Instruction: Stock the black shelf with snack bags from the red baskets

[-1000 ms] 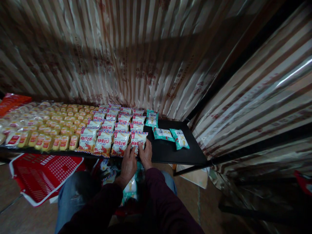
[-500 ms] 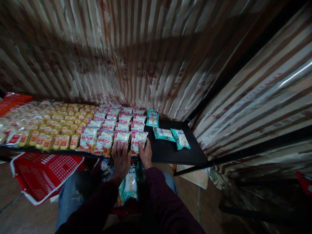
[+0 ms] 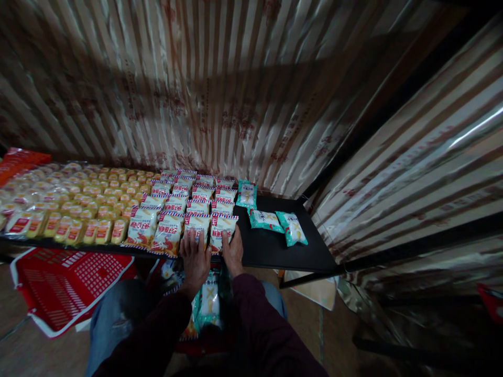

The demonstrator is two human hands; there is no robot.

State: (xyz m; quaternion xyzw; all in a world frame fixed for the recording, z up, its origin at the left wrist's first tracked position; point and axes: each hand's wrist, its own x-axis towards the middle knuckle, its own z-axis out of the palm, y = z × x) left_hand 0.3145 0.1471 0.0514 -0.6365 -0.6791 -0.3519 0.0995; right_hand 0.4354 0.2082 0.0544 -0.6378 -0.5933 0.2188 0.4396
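Note:
My left hand [image 3: 195, 268] lies with its fingers stretched out over the lower part of a white snack bag [image 3: 197, 222] in the front row of the shelf. Beside it, my right hand [image 3: 234, 252] grips the right edge of the row's last snack bag [image 3: 220, 225], thumb on its face and the other fingers along its side. Both bags have striped top seams and red print. More bags of that kind stand in rows behind and to the left. Three teal bags lie to the right, the closest being a flat-lying teal snack bag [image 3: 265, 220].
Yellow packaged cakes [image 3: 102, 212] fill the left of the black shelf [image 3: 283, 254]. An orange bag [image 3: 23, 163] lies at the far left. Below stand a red basket [image 3: 70, 285] and, between the knees, a container with teal bags [image 3: 210, 301]. A striped sheet [image 3: 236, 94] hangs behind.
Both hands stay on the same two front bags, with only a slight shift of the right hand. The whole view has moved a little.

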